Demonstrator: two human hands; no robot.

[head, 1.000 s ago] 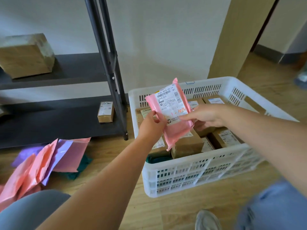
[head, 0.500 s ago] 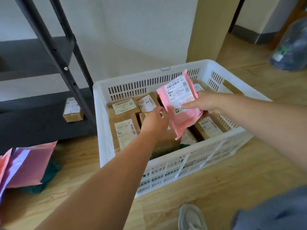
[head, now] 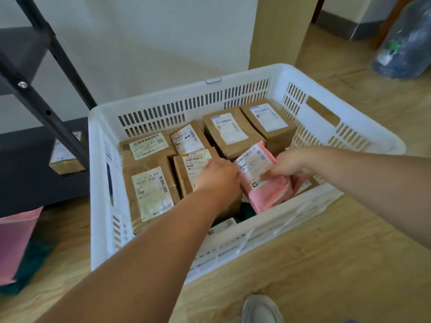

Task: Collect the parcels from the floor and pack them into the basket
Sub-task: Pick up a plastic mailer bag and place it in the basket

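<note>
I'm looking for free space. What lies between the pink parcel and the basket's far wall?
In the head view, brown labelled boxes fill that stretch, packed side by side from behind the pink parcel back to the basket's far wall. No bare gap shows.

Basket on the floor, parcels inside.
Shelf stands left of it; a bag lies far right.

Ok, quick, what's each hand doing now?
Left hand: fingers hidden, cannot tell.
Right hand: grips the flat pink plastic mailer parcel.
</note>
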